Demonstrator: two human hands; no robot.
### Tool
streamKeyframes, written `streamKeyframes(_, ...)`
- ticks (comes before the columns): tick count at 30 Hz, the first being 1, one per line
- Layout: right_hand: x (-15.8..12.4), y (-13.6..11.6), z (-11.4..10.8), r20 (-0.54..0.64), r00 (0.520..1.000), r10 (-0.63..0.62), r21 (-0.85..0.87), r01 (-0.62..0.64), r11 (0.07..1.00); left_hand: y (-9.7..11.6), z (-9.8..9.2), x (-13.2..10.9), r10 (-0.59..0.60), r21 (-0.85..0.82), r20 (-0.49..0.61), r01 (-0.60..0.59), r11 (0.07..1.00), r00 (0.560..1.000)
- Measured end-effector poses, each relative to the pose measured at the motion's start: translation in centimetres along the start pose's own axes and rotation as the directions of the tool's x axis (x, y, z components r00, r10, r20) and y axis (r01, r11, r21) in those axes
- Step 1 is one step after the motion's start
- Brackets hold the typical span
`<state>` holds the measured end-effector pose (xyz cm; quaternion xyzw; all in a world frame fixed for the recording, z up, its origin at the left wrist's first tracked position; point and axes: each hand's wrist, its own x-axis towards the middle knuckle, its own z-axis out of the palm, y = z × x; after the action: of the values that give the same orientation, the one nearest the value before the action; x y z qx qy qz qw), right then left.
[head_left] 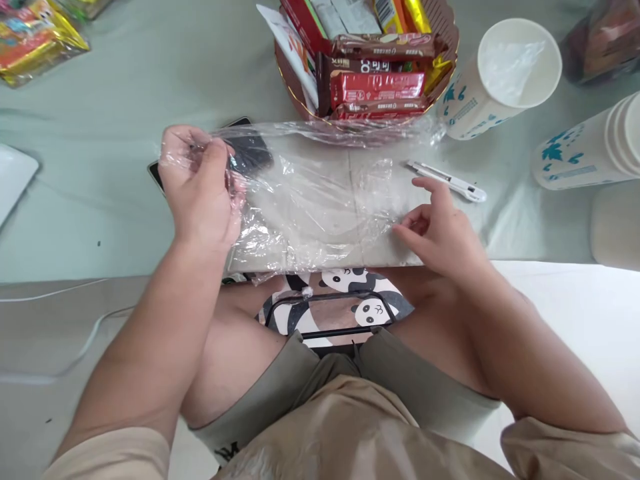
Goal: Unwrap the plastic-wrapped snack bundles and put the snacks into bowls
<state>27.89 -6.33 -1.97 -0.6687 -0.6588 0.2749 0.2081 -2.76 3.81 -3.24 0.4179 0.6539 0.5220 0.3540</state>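
A sheet of clear plastic film (320, 200), wrinkled and shiny, is spread over the front of the table. My left hand (203, 180) has its fingers curled round the film's left side, part of which covers the knuckles. Just past the film's right edge, my right hand (435, 227) has its forefinger raised, with thumb and other fingers bent and apart. Whether the thumb tip touches the film I cannot tell. Behind the right hand lies a white utility knife (447, 180). Beneath the film on the left is a dark phone (247, 150), partly hidden by my left hand.
A brown basket (447, 47) of wrapped snacks stands at the back. To its right are a paper cup (520, 63) with plastic inside and a stack of paper cups (585, 150). Snack packets (40, 40) lie back left. A panda-patterned stool (345, 310) shows below the table edge.
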Motion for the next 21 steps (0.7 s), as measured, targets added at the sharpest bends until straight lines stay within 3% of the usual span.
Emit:
streamKeyframes(4, 0.3, 0.4, -0.5, 0.093, 0.993, 0.069, 0.023, -0.072, 0.997, 0.6, 0.3, 0.3, -0.04, -0.068, -0.101, 0.033, 0.997, 0.994)
streamKeyframes(8, 0.9, -0.1, -0.8, 0.03, 0.993, 0.113, -0.046, -0.111, 0.993, 1.7, 0.4, 0.2, -0.101, -0.239, -0.098, 0.075, 0.968, 0.99)
streamKeyframes(12, 1.1, -0.9, -0.4, 0.019, 0.996, -0.086, -0.207, 0.088, 0.974, 2.5, 0.6, -0.3, -0.128, -0.327, -0.123, 0.081, 0.941, 0.984)
streamKeyframes(16, 1.0, -0.8, 0.2, 0.058, 0.953, -0.298, -0.254, 0.303, 0.919, 2.6, 0.5, -0.3, -0.149, -0.359, -0.127, 0.095, 0.928, 0.981)
streamKeyframes(21, 1.3, -0.5, -0.1, 0.141, 0.897, -0.42, -0.272, 0.443, 0.855, 2.6, -0.4, 0.3, -0.184, -0.382, -0.168, 0.108, 0.918, 0.968)
